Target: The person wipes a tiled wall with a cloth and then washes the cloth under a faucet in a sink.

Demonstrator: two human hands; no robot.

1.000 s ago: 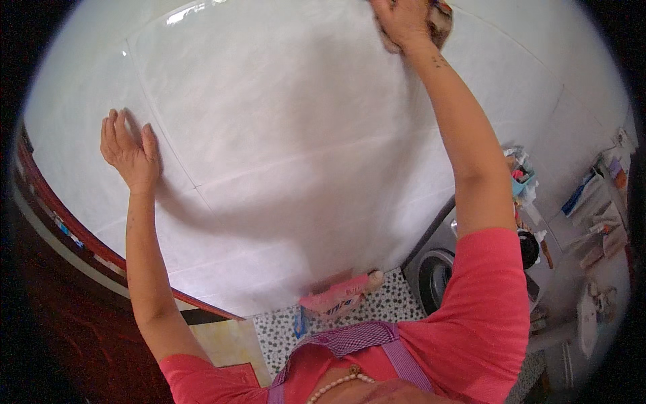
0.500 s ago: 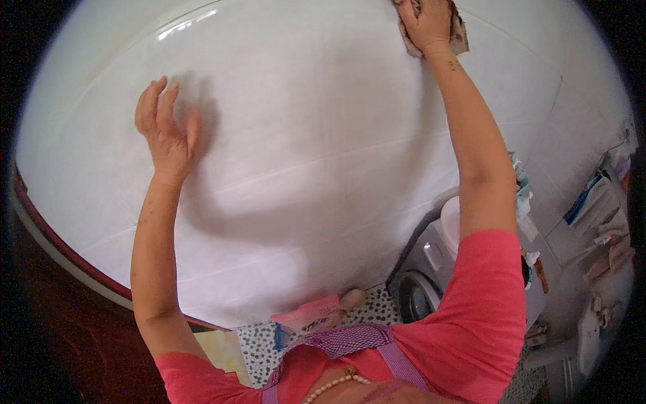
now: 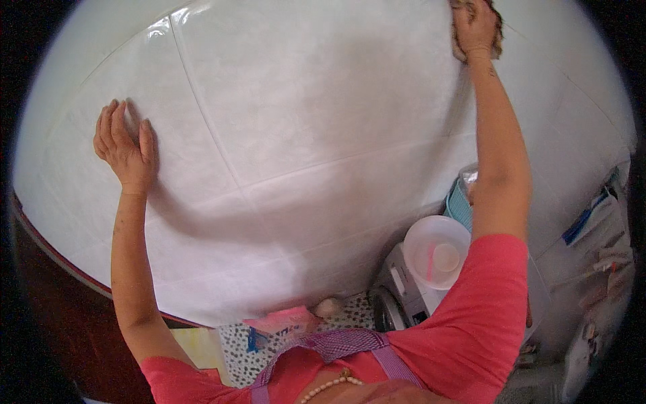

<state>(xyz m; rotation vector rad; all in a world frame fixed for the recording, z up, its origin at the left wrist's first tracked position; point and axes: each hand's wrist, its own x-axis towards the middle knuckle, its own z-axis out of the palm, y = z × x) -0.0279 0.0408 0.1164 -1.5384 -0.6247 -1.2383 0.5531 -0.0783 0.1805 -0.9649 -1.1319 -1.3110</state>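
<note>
Left hand (image 3: 124,149) flat on white tiled wall (image 3: 303,114), fingers spread. Right hand (image 3: 475,23) up high, pressing brownish cloth (image 3: 496,39) vs same wall. Below right arm: white bowl (image 3: 436,250) on washing machine (image 3: 397,293), turquoise basket (image 3: 459,207) just beside

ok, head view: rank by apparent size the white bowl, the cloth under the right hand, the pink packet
1. white bowl
2. pink packet
3. cloth, mostly hidden by the right hand, so its rank is unsure

Fisheye distortion and differing depth make this apparent size only.
</note>
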